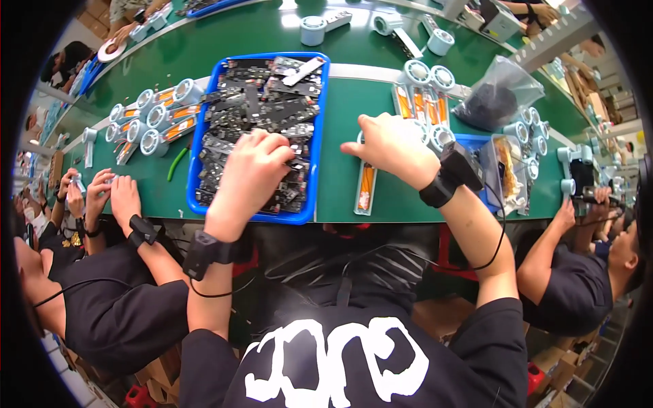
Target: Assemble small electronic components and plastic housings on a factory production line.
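Note:
My left hand point(250, 166) is over a blue tray point(318, 136) heaped with small dark circuit boards point(255, 102). Its fingers are curled together at the boards; whatever they grip is hidden. Farther right, my right hand point(398, 146) hovers with thumb and forefinger apart and its other fingers partly hidden; nothing shows in it. Just below it lies a handheld fan body point(365, 189) in pale blue with an orange cell inside, its round head mostly covered by the hand. More such fan bodies point(420, 102) stand in a cluster beyond that hand.
Left of the tray lie several fan bodies point(155, 117) and a green-handled tool point(177, 163). A clear bag of dark parts point(500, 95) and a plastic bin point(500, 170) are at the right. Co-workers sit on both sides, one person's hand point(126, 197) near the tray.

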`<act>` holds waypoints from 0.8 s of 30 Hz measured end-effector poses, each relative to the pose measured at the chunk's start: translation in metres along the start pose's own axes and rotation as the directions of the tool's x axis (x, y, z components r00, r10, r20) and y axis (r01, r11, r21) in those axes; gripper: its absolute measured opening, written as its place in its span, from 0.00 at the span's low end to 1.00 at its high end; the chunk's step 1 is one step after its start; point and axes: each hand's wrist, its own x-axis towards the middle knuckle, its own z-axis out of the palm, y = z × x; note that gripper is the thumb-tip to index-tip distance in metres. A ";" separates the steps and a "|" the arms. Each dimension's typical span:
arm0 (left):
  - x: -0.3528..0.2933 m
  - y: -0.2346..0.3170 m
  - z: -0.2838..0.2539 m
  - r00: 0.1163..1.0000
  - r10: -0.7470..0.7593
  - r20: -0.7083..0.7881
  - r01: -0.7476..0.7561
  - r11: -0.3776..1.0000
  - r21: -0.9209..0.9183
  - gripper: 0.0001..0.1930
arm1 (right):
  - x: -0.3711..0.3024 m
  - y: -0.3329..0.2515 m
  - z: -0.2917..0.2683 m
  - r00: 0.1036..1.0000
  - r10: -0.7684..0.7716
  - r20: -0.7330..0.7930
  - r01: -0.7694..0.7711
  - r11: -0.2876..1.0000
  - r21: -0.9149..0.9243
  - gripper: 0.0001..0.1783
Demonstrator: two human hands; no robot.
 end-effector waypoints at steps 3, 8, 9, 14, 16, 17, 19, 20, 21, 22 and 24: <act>-0.004 -0.015 0.000 0.998 0.053 -0.030 -0.055 0.996 -0.070 0.09 | -0.013 0.015 0.015 0.801 -0.100 -0.590 0.190 0.977 0.092 0.14; -0.015 0.008 0.005 0.953 -0.289 -0.096 0.175 0.777 -0.604 0.13 | -0.076 0.016 0.036 0.721 0.276 -0.636 0.211 0.786 0.581 0.08; -0.017 0.020 0.006 0.895 -0.441 -0.063 0.235 0.588 -0.774 0.16 | -0.086 0.016 0.051 0.796 0.282 -0.535 0.186 0.728 0.660 0.09; -0.015 0.088 0.020 0.826 -0.402 0.395 0.279 -0.318 -0.906 0.24 | -0.086 0.002 0.096 0.785 0.116 -0.608 0.351 0.726 0.591 0.14; -0.021 0.097 0.038 0.781 -0.292 0.552 0.314 -0.581 -0.751 0.26 | -0.082 0.004 0.106 0.774 0.102 -0.625 0.360 0.741 0.567 0.14; -0.023 0.100 0.048 0.776 -0.302 0.554 0.311 -0.582 -0.751 0.26 | -0.080 0.006 0.110 0.759 0.086 -0.645 0.370 0.758 0.537 0.14; -0.025 0.106 0.061 0.765 -0.324 0.557 0.302 -0.583 -0.754 0.27 | -0.077 0.007 0.112 0.746 0.068 -0.662 0.382 0.772 0.509 0.14; -0.024 0.110 0.062 0.762 -0.326 0.559 0.303 -0.584 -0.753 0.27 | -0.075 0.005 0.112 0.742 0.055 -0.668 0.400 0.763 0.508 0.13; -0.023 0.114 0.062 0.745 -0.374 0.552 0.342 -0.497 -0.798 0.26 | -0.074 0.004 0.111 0.738 0.042 -0.673 0.419 0.754 0.507 0.13; -0.022 0.118 0.062 0.728 -0.422 0.540 0.381 -0.405 -0.831 0.26 | -0.073 0.003 0.111 0.734 0.029 -0.678 0.437 0.744 0.505 0.12; -0.021 0.124 0.067 0.709 -0.472 0.524 0.422 -0.312 -0.851 0.26 | -0.069 0.007 0.112 0.713 0.015 -0.701 0.461 0.744 0.485 0.12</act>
